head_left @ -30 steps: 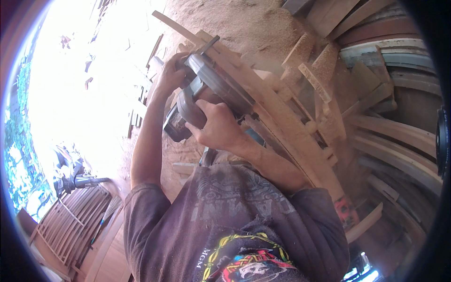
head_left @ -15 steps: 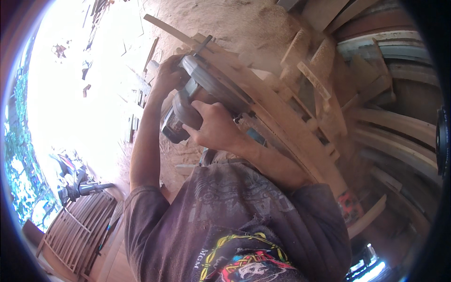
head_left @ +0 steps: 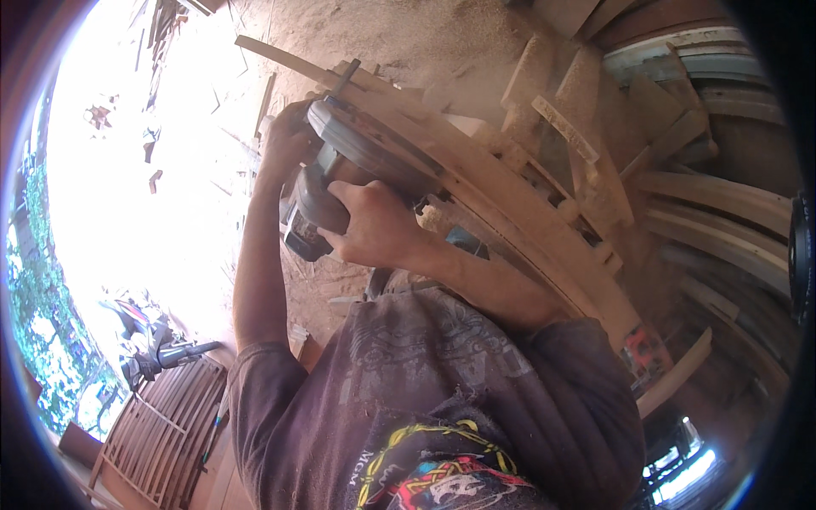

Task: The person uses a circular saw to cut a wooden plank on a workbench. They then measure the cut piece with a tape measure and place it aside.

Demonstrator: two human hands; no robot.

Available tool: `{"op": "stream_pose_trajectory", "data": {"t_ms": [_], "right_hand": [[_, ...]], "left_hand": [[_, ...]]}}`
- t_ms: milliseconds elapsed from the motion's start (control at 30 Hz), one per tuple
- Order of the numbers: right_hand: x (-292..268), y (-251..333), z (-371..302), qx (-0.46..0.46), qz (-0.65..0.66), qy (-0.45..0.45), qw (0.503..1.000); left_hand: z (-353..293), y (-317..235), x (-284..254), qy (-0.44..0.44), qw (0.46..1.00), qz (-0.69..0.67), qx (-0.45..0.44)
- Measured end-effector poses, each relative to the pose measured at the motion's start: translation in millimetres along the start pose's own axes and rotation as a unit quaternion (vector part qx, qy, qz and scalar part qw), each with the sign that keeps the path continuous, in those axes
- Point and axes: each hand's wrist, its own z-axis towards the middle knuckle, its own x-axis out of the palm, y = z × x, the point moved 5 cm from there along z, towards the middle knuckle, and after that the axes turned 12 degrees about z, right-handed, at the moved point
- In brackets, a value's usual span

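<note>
A grey and black power saw [head_left: 357, 140], which looks like a circular saw, rests along a long, dusty wooden board [head_left: 531, 225]. My right hand [head_left: 380, 228] is closed around its rear handle, the thumb over the top. Farther forward, my left hand [head_left: 291, 136] grips the saw's left front side; its fingers are partly hidden behind the body. A dark line runs along the board behind the saw toward my right arm. The blade cannot be seen from above.
Sawdust covers the ground [head_left: 391, 38]. Offcuts and planks [head_left: 565, 127] lie beyond the board, and stacked curved timber [head_left: 722, 195] fills the right side. At the lower left are a slatted wooden panel [head_left: 166, 425] and a parked motorbike [head_left: 157, 344].
The saw and both hands sit slightly farther left and higher in the picture, while the whole view has shifted a little. Both hands keep their hold.
</note>
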Motion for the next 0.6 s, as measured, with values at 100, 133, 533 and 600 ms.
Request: {"op": "stream_pose_trajectory", "data": {"t_ms": [100,133,533,600], "right_hand": [[0,1,2,-0.015,0.008,-0.008,1.0],[1,1,3,-0.016,0.006,-0.007,1.0],[4,2,15,-0.017,0.03,-0.011,0.999],[6,2,16,-0.024,0.042,-0.018,0.999]], "left_hand": [[4,5,-1,-0.014,1.0,0.0,0.018],[6,7,-1,-0.015,1.0,-0.004,0.018],[13,6,-10,-0.008,1.0,0.007,0.004],[13,5,-12,-0.012,1.0,0.009,0.009]]}}
